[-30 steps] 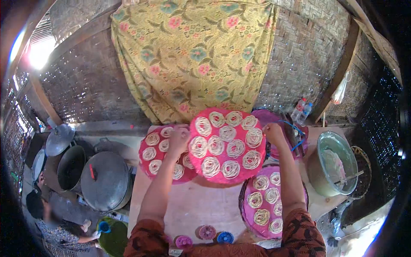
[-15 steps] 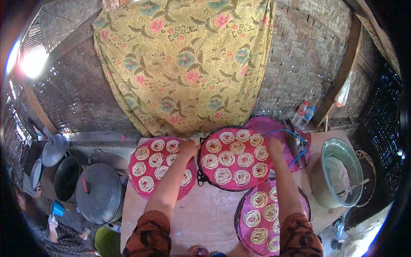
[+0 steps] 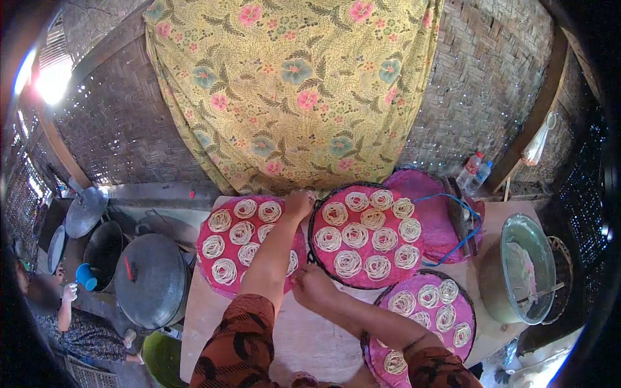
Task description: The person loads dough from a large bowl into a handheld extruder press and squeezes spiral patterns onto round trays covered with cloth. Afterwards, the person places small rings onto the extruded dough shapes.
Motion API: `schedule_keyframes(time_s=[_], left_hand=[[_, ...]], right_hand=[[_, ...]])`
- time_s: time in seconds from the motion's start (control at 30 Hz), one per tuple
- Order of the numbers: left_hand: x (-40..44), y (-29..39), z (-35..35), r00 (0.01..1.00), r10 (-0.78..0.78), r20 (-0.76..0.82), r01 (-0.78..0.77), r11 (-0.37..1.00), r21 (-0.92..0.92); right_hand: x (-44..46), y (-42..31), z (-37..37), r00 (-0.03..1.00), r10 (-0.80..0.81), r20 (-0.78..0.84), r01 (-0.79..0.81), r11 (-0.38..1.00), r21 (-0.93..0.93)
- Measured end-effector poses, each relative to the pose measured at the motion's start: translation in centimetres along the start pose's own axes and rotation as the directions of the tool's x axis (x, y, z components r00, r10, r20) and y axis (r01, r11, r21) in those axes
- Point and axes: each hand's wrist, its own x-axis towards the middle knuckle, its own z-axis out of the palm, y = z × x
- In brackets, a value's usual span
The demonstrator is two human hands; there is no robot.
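Round pink trays carry pale noodle-like coils. My left hand (image 3: 299, 204) is at the gap between the left tray (image 3: 208, 249) and the dark-rimmed middle tray (image 3: 333, 252), its fingers bent near the middle tray's upper left rim. Below it, my right hand (image 3: 315, 288) has its fingers drawn together at the right edge of the left tray, by the middle tray's lower left rim. What either hand grips, if anything, is too small to tell. A third coil-covered tray (image 3: 414, 330) lies partly under my right forearm.
Bare pink sheets (image 3: 420, 187) with a blue cord are behind on the right, near two bottles (image 3: 475, 171). A large tub (image 3: 491, 278) stands at right. At left are a lidded pot (image 3: 152, 281) and a person (image 3: 84, 330) with a blue cup (image 3: 85, 277).
The middle tray was first held raised, then set down with its dark rim showing. My right hand has left its right side and crossed to its lower left. The person's blue cup has risen.
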Motion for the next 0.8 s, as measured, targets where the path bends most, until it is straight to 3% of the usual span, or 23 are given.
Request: schedule_keyframes(time_s=[0.03,0.13,0.2,0.3,0.4,0.5,0.57,0.6,0.67,0.73,0.8], left_hand=[[0.3,-0.3,-0.1,0.999,0.032,0.022,-0.031,0.998,-0.048],[1.4,-1.3,1.3,0.995,0.099,-0.001,-0.098,0.98,-0.172],[1.9,-1.3,2.0,0.99,0.13,-0.052,-0.139,0.959,-0.246],[1.9,-0.1,0.4,0.997,0.04,-0.072,-0.06,0.949,-0.309],[1.9,-0.3,-1.1,0.997,0.079,-0.022,-0.082,0.972,-0.22],[3.6,-0.8,0.3,0.977,0.179,-0.117,-0.197,0.967,-0.159],[5.4,-0.7,0.7,0.968,0.11,-0.224,-0.205,0.862,-0.464],[5.7,-0.6,-0.1,0.968,0.11,-0.225,-0.206,0.86,-0.466],[3.9,1.0,-6.5,0.988,-0.042,0.149,0.152,0.439,-0.885],[3.4,0.8,-10.3,0.977,-0.109,0.181,0.21,0.437,-0.874],[3.6,-0.4,-12.4,0.964,-0.172,0.205,0.261,0.436,-0.861]], right_hand=[[0.3,0.1,0.9,1.0,-0.002,0.0,0.002,1.0,0.004],[1.1,0.5,2.1,0.964,0.147,0.221,-0.202,0.947,0.248],[2.8,-1.3,-0.4,0.96,0.238,0.147,-0.258,0.957,0.132],[3.7,-1.5,-1.2,0.961,0.217,0.173,-0.237,0.966,0.102],[3.2,0.9,0.7,0.943,0.203,0.264,-0.249,0.956,0.155],[2.4,1.2,1.6,0.917,0.256,0.304,-0.287,0.956,0.061],[2.5,-0.4,0.4,0.915,0.277,0.294,-0.311,0.947,0.076],[2.6,-1.3,-0.4,0.912,0.295,0.286,-0.333,0.938,0.094],[3.1,-2.4,-1.6,0.879,0.329,0.345,-0.362,0.932,0.033],[2.9,-2.5,-1.9,0.841,0.363,0.402,-0.385,0.922,-0.027],[2.6,-2.0,-2.1,0.899,0.3,0.318,-0.354,0.927,0.127]])
